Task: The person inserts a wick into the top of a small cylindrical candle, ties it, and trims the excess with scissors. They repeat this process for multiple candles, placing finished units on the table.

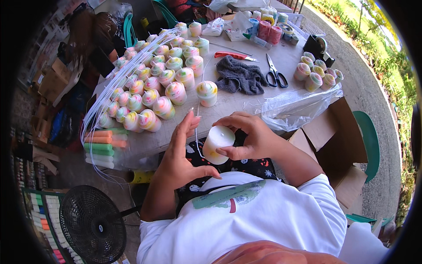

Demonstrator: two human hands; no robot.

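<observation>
My right hand (pixel 250 135) grips a short pillar candle (pixel 219 143) in front of my lap. Its plain white flat end, with a small hole in the middle, faces up, and a little yellow shows low on its side. A thin white wick (pixel 197 136) loops down from the tabletop to the candle's lower left side. My left hand (pixel 181 145) is left of the candle, fingers stretched and thumb apart, holding nothing; its fingertips are close to the wick. Beyond the hands, one swirled pastel candle (pixel 207 93) stands apart from a large group of similar candles (pixel 151 97).
Long white wicks (pixel 94 103) drape over the table's left side above orange, green and white sticks (pixel 99 146). A red-handled cutter (pixel 231 55), grey cloth (pixel 241 75), scissors (pixel 276 75) and plastic sheet (pixel 285 110) lie farther back. A cardboard box (pixel 340 145) stands right; a black fan (pixel 93 224) lower left.
</observation>
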